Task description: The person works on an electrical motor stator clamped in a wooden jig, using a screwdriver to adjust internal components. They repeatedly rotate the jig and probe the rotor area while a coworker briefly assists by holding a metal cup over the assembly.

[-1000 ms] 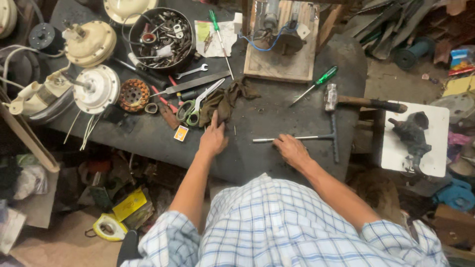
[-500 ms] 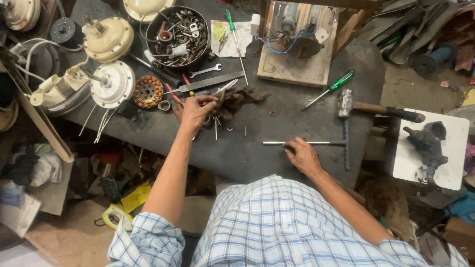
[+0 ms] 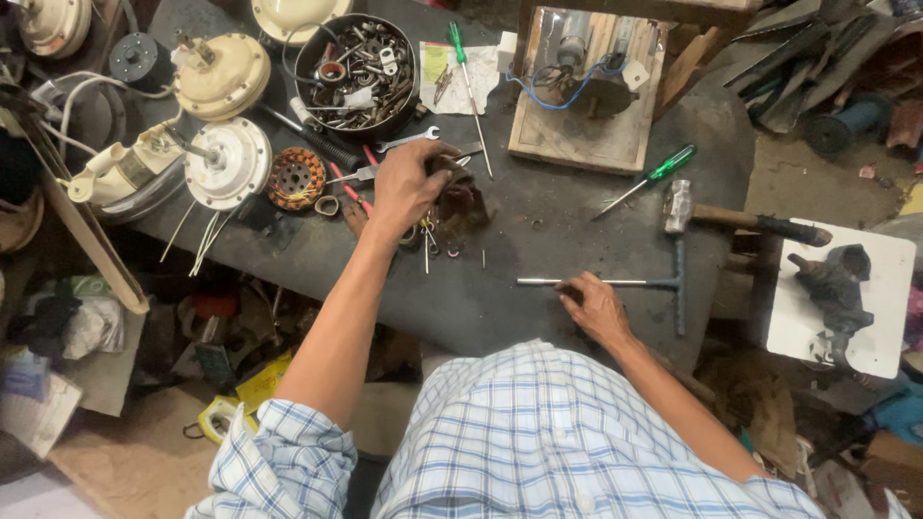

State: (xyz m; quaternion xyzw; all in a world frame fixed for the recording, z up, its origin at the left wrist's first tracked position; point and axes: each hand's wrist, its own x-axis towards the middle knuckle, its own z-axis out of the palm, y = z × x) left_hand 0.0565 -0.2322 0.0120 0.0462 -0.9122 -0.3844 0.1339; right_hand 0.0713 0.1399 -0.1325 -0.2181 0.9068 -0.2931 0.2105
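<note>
Under my left fingers (image 3: 437, 163) I see a dark brown rag (image 3: 463, 197). My left hand (image 3: 409, 187) is curled shut on the rag and holds it just above the dark worktop (image 3: 538, 231). Small shiny metal bits (image 3: 433, 245) lie right below that hand.

My right hand (image 3: 596, 308) rests flat on the worktop. Its fingers (image 3: 574, 285) touch the long thin rod of a T-shaped metal tool (image 3: 615, 283). I cannot tell if those fingers are wrapped around the rod or only lie on it.

Just past my left fingers lie a small silver wrench (image 3: 409, 142) and pliers with red handles (image 3: 351, 183). Beyond them sits a round black bowl (image 3: 306, 58) full of nuts and metal parts. A screwdriver with a green handle (image 3: 468, 91) lies beside the bowl, across some paper.

To the left of my left hand is a round part with copper wire (image 3: 295, 178). Next to it are cream fan motor parts (image 3: 226, 159).

Past my right fingers lies another green screwdriver (image 3: 646, 181). A hammer with a wooden handle (image 3: 740, 219) lies beside it. Farther off is a wooden board (image 3: 577, 135) with a motor and blue wire on it. Far to the right of my right hand a dark metal part (image 3: 832, 279) sits on a white board (image 3: 889, 327).
</note>
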